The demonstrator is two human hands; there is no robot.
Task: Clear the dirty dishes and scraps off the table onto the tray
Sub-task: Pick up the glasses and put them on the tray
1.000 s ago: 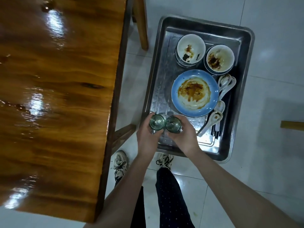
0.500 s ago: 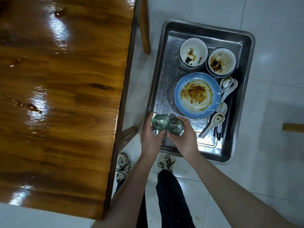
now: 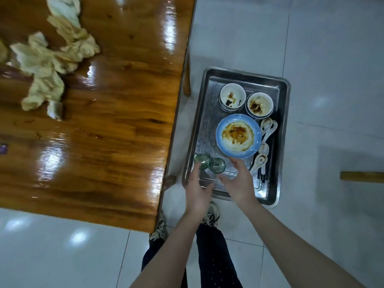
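Two glasses (image 3: 217, 165) on tray (image 3: 285, 125), perhaps touching left hand (image 3: 197, 189).

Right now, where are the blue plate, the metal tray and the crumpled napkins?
blue plate (image 3: 238, 136): head view, its sauce-smeared centre.
metal tray (image 3: 207, 125): head view, bare floor along its left side.
crumpled napkins (image 3: 41, 59): head view, middle of the pile.

green glasses (image 3: 217, 165): upright, in tray (image 3: 207, 121) | crumpled napkins (image 3: 47, 59): on table (image 3: 114, 132)
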